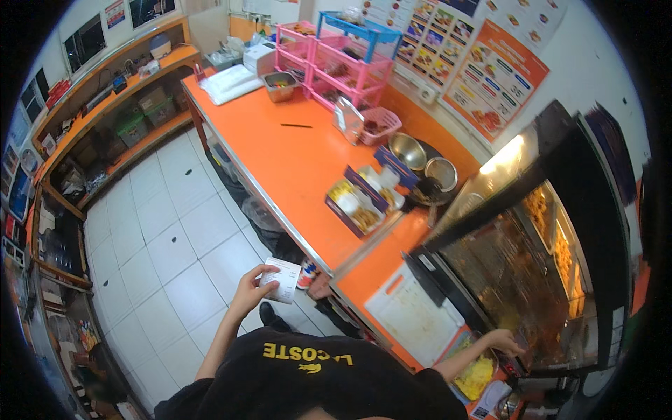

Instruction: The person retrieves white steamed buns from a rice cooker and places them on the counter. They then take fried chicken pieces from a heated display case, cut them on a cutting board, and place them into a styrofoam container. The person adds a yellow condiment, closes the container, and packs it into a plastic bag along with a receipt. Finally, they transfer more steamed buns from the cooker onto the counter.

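Note:
My left hand (258, 286) holds a small printed paper slip (284, 281) between thumb and fingers, over the tiled floor beside the counter. On the far right, my right hand (505, 342) reaches to the lower edge of a heated glass food cabinet (499, 273), close to a small red-lit panel (513, 369). Whether its fingers touch the cabinet or grip anything is unclear. Below that forearm sits a tray of yellow food (472, 375). A white cutting board (415, 310) lies left of it, with a dark-bladed cleaver (428, 281) partly over it.
Open meal boxes (357, 207) stand on the orange counter (273, 157). Metal bowls (407, 151), a pink basket (380, 126), a dark pen-like stick (296, 125) and pink rack shelves (341, 68) are further back. Shelving (115, 100) lines the left wall.

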A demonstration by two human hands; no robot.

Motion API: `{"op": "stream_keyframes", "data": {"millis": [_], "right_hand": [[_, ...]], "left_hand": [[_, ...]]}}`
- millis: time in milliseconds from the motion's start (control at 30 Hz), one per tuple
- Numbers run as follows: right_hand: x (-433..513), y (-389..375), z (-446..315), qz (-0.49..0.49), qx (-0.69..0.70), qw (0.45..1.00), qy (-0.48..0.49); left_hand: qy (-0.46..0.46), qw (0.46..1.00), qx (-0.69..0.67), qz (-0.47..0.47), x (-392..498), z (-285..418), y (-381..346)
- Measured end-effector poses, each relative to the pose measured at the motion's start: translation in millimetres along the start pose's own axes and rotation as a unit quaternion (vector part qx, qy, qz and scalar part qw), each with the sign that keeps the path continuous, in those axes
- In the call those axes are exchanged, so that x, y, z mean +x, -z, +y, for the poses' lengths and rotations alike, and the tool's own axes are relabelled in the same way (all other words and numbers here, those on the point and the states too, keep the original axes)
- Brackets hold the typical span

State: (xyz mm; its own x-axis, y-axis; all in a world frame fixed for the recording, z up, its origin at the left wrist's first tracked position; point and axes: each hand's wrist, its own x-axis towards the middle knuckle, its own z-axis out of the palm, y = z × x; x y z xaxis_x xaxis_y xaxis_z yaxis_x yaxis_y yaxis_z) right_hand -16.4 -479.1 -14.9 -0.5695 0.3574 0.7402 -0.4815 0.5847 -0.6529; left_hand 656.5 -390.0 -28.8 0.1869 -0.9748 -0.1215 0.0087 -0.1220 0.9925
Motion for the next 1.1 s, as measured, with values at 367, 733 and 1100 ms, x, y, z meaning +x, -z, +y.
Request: {"op": "stream_keyframes", "data": {"millis": [367, 733, 1100], "right_hand": [[-319.1, 192.3, -435.5, -0.351, 0.527, 0.695, 0.341], [-471.3, 111.6, -856.4, -0.283, 0.549, 0.618, 0.487], [-534.7, -25.0, -1060.3, -0.396, 0.139, 0.687, 0.593]], "left_hand": [[-0.071, 0.992, 0.079, 0.063, 69.1, 61.7, 176.7], [0.071, 0.973, 0.031, 0.216, 186.0, 13.4, 312.8], [-0.044, 0.974, 0.031, 0.219, 381.3, 68.1, 407.5]]}}
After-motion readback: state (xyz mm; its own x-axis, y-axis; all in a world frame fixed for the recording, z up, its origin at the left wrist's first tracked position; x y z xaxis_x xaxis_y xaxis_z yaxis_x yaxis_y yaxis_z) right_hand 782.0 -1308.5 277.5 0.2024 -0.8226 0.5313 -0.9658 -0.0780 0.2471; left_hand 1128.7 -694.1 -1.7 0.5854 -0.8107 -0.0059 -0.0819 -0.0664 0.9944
